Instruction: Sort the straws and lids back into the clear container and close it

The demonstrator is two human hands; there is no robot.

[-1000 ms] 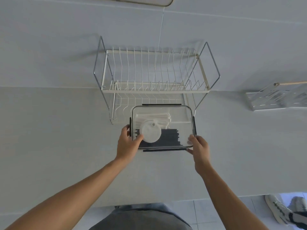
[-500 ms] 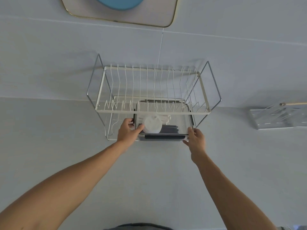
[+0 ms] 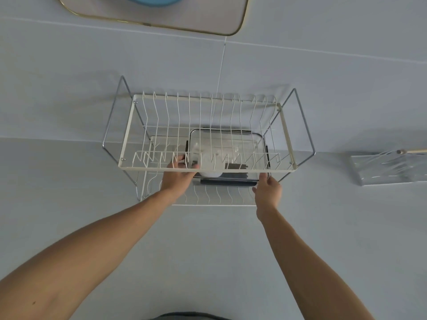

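Hands hold the clear container (image 3: 227, 144) on the lower shelf of a two-tier wire dish rack (image 3: 208, 168) on the white table (image 3: 208, 250). The left hand (image 3: 176, 175) grips its near-left corner, fingers curled around the edge; the right hand (image 3: 268, 189) touches its near-right corner, fingers partly hidden. The lid is on, with dark straws (image 3: 235, 166) and a white round lid (image 3: 210, 173) visible inside.

No readable text, labels, brands, numbers or signs on anything in view.
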